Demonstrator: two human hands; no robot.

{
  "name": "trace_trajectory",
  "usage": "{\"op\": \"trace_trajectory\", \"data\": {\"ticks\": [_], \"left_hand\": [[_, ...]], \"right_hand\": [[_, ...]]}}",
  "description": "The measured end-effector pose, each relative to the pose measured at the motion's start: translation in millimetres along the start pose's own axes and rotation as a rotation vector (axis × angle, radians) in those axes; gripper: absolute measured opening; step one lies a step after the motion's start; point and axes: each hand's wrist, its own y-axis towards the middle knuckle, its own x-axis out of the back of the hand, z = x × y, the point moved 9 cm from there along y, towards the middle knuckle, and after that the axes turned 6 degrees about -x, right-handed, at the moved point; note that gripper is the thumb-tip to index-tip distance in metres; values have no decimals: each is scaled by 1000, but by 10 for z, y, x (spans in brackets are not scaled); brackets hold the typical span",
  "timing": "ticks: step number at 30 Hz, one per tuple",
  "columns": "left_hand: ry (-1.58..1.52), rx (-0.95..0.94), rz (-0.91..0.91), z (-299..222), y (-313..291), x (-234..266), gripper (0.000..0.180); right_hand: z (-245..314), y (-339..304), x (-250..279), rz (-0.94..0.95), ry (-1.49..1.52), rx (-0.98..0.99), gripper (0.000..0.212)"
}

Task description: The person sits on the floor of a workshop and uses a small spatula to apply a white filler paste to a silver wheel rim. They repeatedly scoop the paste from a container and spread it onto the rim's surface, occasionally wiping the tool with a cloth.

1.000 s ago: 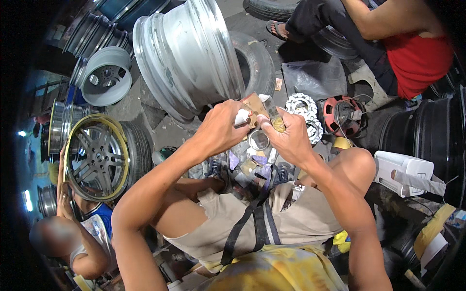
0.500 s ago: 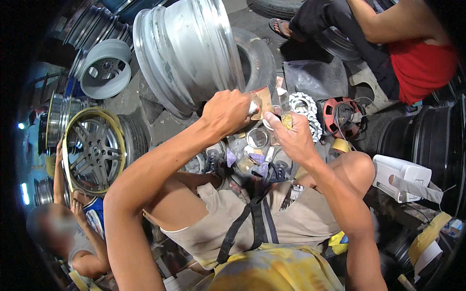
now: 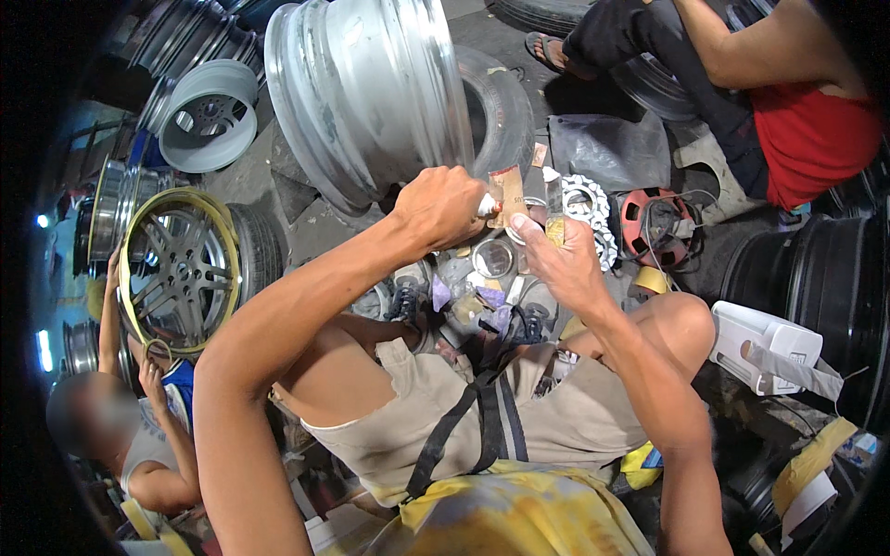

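My left hand (image 3: 438, 211) is closed around a small white tube (image 3: 487, 206) with a reddish tip, held against a brown piece of card (image 3: 506, 190) with a red upper edge. In my right hand (image 3: 567, 259) the card is pinched under the thumb. A yellowish object (image 3: 555, 230) also shows among the right fingers; its kind is unclear. Just beyond my hands stands a large silver wheel rim (image 3: 375, 93), its surface patchy with grey. Below them, between my feet, sit a round clear-looking container (image 3: 492, 259) and crumpled purple and clear wrappers (image 3: 491, 301).
A tire (image 3: 501, 111) lies behind the rim. White ring-shaped parts (image 3: 603, 243) and a red-orange reel (image 3: 646, 227) are to the right. One person in red (image 3: 816, 139) sits at upper right; another (image 3: 167, 445) at left handles a yellow-edged wheel (image 3: 181, 269).
The card has tilted more upright, and the tube's reddish tip now shows against it. The whole view has shifted slightly. Both hands keep their hold.
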Motion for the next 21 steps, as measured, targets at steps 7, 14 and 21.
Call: {"op": "trace_trajectory", "data": {"ticks": [7, 14, 21], "left_hand": [[16, -1, 53, 25, -33, -93, 28], [-2, 18, 68, -1, -47, -87, 31], [-18, 36, 59, 22, -65, -97, 33]], "right_hand": [[-22, -2, -54, 28, -64, 34, 38], [-62, -6, -43, 46, -16, -27, 36], [-55, -10, -104, 89, 118, -76, 29]]}}
